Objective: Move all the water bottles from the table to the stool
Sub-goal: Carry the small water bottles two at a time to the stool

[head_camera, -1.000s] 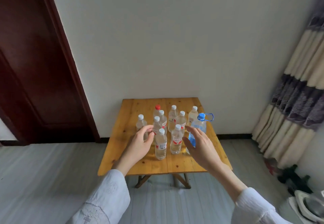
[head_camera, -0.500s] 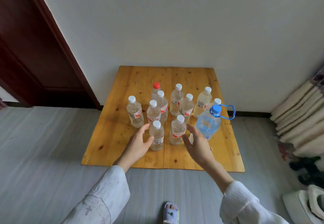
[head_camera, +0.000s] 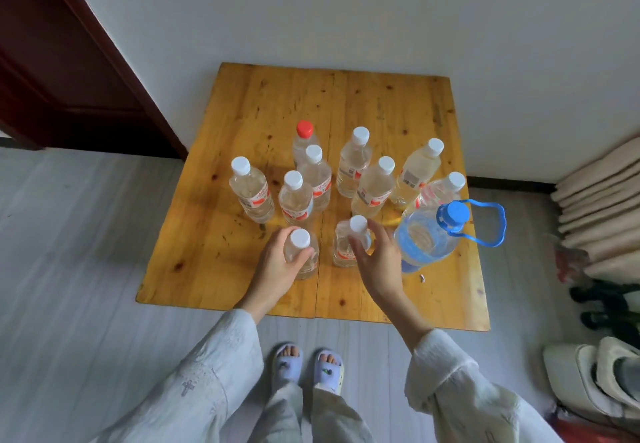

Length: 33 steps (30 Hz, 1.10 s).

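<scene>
Several clear water bottles with white caps stand on a low wooden table (head_camera: 221,269); one at the back has a red cap (head_camera: 304,130). A big blue-tinted jug (head_camera: 429,238) with a blue cap and handle stands at the right. My left hand (head_camera: 277,269) wraps around the front-left bottle (head_camera: 300,248), which still stands on the table. My right hand (head_camera: 377,262) has its fingers closing around the front-middle bottle (head_camera: 348,245) near its neck. No stool is in view.
A white wall backs the table, with a dark red door (head_camera: 52,61) at the left. Folded curtain fabric (head_camera: 599,200) and dark items lie at the right. My feet in slippers (head_camera: 308,366) stand on the grey floor just before the table edge.
The camera has tilted down and come closer to the table. Both hands have reached forward: the left has closed on the front-left bottle, the right has come onto the front-middle bottle.
</scene>
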Each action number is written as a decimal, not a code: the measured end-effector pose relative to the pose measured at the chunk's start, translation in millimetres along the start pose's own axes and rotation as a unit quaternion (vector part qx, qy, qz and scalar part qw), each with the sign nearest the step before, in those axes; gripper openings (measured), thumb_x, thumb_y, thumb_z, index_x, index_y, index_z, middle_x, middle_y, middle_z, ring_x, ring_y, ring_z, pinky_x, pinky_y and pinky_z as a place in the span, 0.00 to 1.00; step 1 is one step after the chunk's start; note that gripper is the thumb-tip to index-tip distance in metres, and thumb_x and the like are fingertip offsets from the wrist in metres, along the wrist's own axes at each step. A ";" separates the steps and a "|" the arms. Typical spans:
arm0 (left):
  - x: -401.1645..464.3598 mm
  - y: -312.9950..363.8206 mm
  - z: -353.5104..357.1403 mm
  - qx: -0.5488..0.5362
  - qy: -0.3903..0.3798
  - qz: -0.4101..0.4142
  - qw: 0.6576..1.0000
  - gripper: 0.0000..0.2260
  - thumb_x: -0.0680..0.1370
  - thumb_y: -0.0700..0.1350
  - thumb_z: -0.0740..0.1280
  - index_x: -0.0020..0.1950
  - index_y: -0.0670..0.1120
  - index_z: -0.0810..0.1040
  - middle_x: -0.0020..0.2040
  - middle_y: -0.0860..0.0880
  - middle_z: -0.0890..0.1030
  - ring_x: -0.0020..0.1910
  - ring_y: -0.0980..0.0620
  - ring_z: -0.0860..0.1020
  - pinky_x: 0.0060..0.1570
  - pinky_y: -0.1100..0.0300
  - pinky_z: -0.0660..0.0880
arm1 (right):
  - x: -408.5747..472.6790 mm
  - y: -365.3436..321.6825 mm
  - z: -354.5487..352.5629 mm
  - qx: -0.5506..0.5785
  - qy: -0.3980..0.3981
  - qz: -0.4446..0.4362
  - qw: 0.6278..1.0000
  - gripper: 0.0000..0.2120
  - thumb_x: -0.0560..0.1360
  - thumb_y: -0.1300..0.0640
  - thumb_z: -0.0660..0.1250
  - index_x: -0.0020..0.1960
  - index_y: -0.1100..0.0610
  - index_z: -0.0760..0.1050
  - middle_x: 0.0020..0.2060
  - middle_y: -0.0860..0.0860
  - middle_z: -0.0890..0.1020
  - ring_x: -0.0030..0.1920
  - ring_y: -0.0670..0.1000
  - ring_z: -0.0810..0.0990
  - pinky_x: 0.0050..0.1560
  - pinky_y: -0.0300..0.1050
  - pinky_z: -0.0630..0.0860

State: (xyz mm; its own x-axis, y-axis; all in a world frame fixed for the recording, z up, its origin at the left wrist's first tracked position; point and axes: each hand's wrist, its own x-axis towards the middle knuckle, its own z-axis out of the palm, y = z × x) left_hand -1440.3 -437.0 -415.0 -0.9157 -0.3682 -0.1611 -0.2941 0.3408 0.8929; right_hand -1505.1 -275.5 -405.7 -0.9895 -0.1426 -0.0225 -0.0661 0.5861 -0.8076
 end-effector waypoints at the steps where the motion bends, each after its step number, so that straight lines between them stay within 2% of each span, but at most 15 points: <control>1: 1.6 -1.3 0.2 -0.005 0.004 0.002 1.000 0.16 0.71 0.46 0.70 0.57 0.50 0.72 0.54 0.51 0.77 0.54 0.55 0.74 0.46 0.77 0.69 | 1.2 0.1 1.9 0.000 0.003 0.001 1.000 0.21 0.73 0.53 0.66 0.64 0.58 0.69 0.57 0.58 0.77 0.57 0.55 0.74 0.52 0.40 0.66; 6: 11.6 -7.1 -6.2 -0.001 0.005 0.010 1.000 0.16 0.70 0.46 0.71 0.56 0.51 0.73 0.51 0.55 0.77 0.51 0.62 0.73 0.46 0.80 0.67 | 11.9 1.5 13.6 -0.004 0.012 0.001 1.000 0.19 0.72 0.54 0.68 0.61 0.59 0.72 0.57 0.57 0.76 0.56 0.55 0.74 0.52 0.41 0.67; 11: 19.1 -11.9 -8.4 -0.002 -0.011 0.017 1.000 0.17 0.71 0.45 0.70 0.59 0.48 0.73 0.54 0.54 0.77 0.54 0.56 0.74 0.50 0.72 0.68 | 15.7 -0.6 22.6 0.000 -0.025 -0.007 1.000 0.20 0.72 0.53 0.67 0.62 0.57 0.71 0.59 0.54 0.76 0.57 0.52 0.73 0.54 0.41 0.68; 13: 25.7 -11.5 -12.1 0.004 -0.023 0.031 0.999 0.17 0.71 0.45 0.70 0.59 0.47 0.73 0.54 0.54 0.77 0.54 0.56 0.74 0.51 0.68 0.68 | 12.8 0.5 21.6 0.001 -0.021 0.005 1.000 0.20 0.72 0.52 0.67 0.62 0.56 0.70 0.59 0.53 0.76 0.56 0.48 0.73 0.54 0.36 0.68; 15: 34.0 -12.3 -16.9 0.008 -0.042 0.043 0.998 0.17 0.71 0.45 0.70 0.58 0.48 0.73 0.53 0.53 0.77 0.54 0.55 0.74 0.52 0.65 0.70 | 3.8 2.4 17.4 0.014 -0.008 0.025 1.000 0.18 0.73 0.52 0.66 0.61 0.56 0.70 0.57 0.51 0.77 0.52 0.42 0.71 0.50 0.27 0.66; 17: 40.3 -11.2 -22.7 0.004 -0.073 0.051 0.996 0.16 0.72 0.46 0.69 0.58 0.49 0.73 0.53 0.53 0.77 0.53 0.56 0.74 0.52 0.65 0.70 | -10.5 4.5 13.6 0.031 0.008 0.046 0.998 0.17 0.73 0.52 0.66 0.60 0.54 0.71 0.55 0.50 0.77 0.52 0.42 0.72 0.50 0.30 0.67; 19: 44.6 -7.6 -25.6 0.002 -0.114 0.061 0.992 0.15 0.72 0.48 0.69 0.58 0.51 0.73 0.53 0.55 0.77 0.52 0.63 0.73 0.50 0.70 0.67 | -28.2 5.1 10.4 0.046 0.035 0.076 0.995 0.17 0.72 0.52 0.67 0.59 0.54 0.72 0.54 0.49 0.79 0.53 0.45 0.74 0.51 0.37 0.69; 21: 44.6 -0.8 -25.0 -0.002 -0.144 0.077 0.987 0.14 0.72 0.49 0.69 0.56 0.53 0.73 0.53 0.56 0.76 0.51 0.63 0.72 0.50 0.71 0.66 | -46.6 3.6 5.1 0.077 0.059 0.097 0.991 0.16 0.72 0.52 0.67 0.59 0.53 0.72 0.53 0.47 0.79 0.52 0.43 0.75 0.50 0.35 0.69; 24: 36.0 18.4 -12.7 -0.011 -0.219 0.108 0.970 0.11 0.71 0.53 0.68 0.52 0.55 0.73 0.50 0.56 0.77 0.52 0.56 0.75 0.52 0.63 0.70 | -82.3 3.2 -11.6 0.113 0.118 0.137 0.977 0.12 0.72 0.50 0.66 0.56 0.47 0.72 0.49 0.46 0.80 0.49 0.39 0.75 0.48 0.30 0.70; 26: 23.8 36.1 1.7 -0.013 -0.277 0.135 0.951 0.10 0.71 0.55 0.68 0.51 0.57 0.73 0.49 0.55 0.79 0.51 0.55 0.76 0.51 0.62 0.72 | -111.6 6.6 -26.1 0.105 0.167 0.168 0.966 0.13 0.73 0.51 0.66 0.56 0.48 0.72 0.48 0.45 0.80 0.49 0.38 0.75 0.46 0.26 0.69; 27: 15.6 45.2 10.3 -0.012 -0.304 0.152 0.941 0.09 0.70 0.55 0.67 0.49 0.58 0.74 0.48 0.55 0.79 0.50 0.58 0.77 0.49 0.64 0.72 | -127.2 8.3 -33.9 0.101 0.191 0.185 0.959 0.13 0.73 0.51 0.66 0.56 0.50 0.72 0.49 0.46 0.79 0.50 0.41 0.76 0.47 0.29 0.70; 29: -3.7 60.0 27.6 -0.010 -0.349 0.184 0.919 0.06 0.70 0.55 0.65 0.45 0.60 0.75 0.45 0.57 0.80 0.46 0.61 0.77 0.45 0.68 0.72 | -158.2 12.1 -48.3 0.093 0.236 0.210 0.944 0.11 0.73 0.53 0.66 0.54 0.50 0.72 0.48 0.47 0.79 0.52 0.48 0.77 0.52 0.40 0.72; 33: -65.0 83.7 68.7 0.002 -0.458 0.220 0.861 0.10 0.69 0.53 0.66 0.48 0.51 0.77 0.43 0.50 0.81 0.44 0.51 0.79 0.42 0.63 0.72 | -240.3 15.6 -77.7 0.074 0.348 0.248 0.901 0.11 0.72 0.55 0.67 0.54 0.54 0.73 0.46 0.51 0.80 0.50 0.53 0.79 0.54 0.52 0.74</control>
State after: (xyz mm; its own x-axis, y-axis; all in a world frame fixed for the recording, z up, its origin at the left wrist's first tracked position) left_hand -1424.3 -325.2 -358.7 -0.7703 0.6335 -0.0721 0.1377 0.2757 0.9513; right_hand -1278.3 -170.1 -367.2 -0.7361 0.6733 -0.0689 0.3734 0.3191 -0.8710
